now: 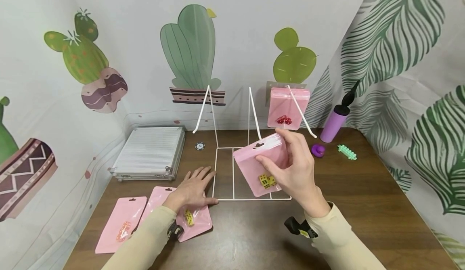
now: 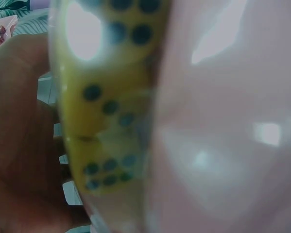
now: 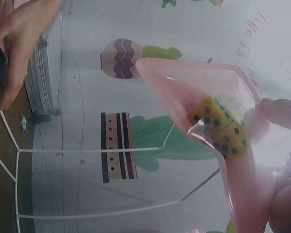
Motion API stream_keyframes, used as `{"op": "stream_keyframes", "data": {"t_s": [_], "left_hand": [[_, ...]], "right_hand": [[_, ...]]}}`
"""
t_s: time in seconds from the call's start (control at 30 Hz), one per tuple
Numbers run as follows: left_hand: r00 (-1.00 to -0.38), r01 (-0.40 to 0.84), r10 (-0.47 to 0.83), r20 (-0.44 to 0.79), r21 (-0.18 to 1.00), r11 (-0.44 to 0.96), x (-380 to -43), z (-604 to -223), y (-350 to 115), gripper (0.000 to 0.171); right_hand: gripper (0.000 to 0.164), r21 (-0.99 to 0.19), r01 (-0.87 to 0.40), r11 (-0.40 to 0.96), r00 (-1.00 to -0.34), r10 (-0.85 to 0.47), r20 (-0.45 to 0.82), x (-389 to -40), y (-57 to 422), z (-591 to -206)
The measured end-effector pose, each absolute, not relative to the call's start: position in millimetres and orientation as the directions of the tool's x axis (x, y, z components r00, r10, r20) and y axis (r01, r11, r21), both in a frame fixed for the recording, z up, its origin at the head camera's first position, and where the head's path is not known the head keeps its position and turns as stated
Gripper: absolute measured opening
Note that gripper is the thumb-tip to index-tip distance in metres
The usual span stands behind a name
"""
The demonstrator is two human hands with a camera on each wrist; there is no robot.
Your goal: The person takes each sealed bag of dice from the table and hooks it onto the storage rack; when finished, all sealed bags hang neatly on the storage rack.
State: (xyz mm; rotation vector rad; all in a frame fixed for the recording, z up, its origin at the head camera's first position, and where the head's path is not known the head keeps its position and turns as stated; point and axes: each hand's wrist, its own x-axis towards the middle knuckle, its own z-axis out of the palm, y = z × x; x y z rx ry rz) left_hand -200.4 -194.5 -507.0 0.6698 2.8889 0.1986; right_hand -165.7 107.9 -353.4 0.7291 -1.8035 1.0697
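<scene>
My right hand (image 1: 299, 173) pinches a pink zip pouch (image 1: 248, 165) with yellow dice (image 1: 267, 181) inside, thumb on its front. The pouch is tilted in the air, its hang hole beside the tip of the rack's middle hook (image 1: 255, 112). In the right wrist view the pouch bulges around the dice (image 3: 223, 126). My left hand (image 1: 194, 189) rests with spread fingers by the left edge of the white wire rack (image 1: 213, 181). Under that wrist lies another pink pouch (image 1: 201, 221) with yellow dice, which fills much of the left wrist view.
Pink pouches with red dice (image 1: 284, 119) hang on the right hook; the left hook (image 1: 201, 110) is bare. More pink pouches (image 1: 116, 221) lie at left. Behind are a silver case (image 1: 149, 151), a poker chip (image 1: 200, 146), a purple pump (image 1: 333, 124), a purple object (image 1: 318, 150) and a green strip (image 1: 346, 152).
</scene>
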Motion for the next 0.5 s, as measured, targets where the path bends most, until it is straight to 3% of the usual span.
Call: {"op": "stream_keyframes", "data": {"t_s": [0.5], "left_hand": [[-0.887,0.419,0.442,-0.135,0.167,0.892,-200,-508,-195,0.101]], "right_hand": [[0.064,-0.419,-0.783,0.46,-0.464,0.016,0.886,-165,100,-343]]}}
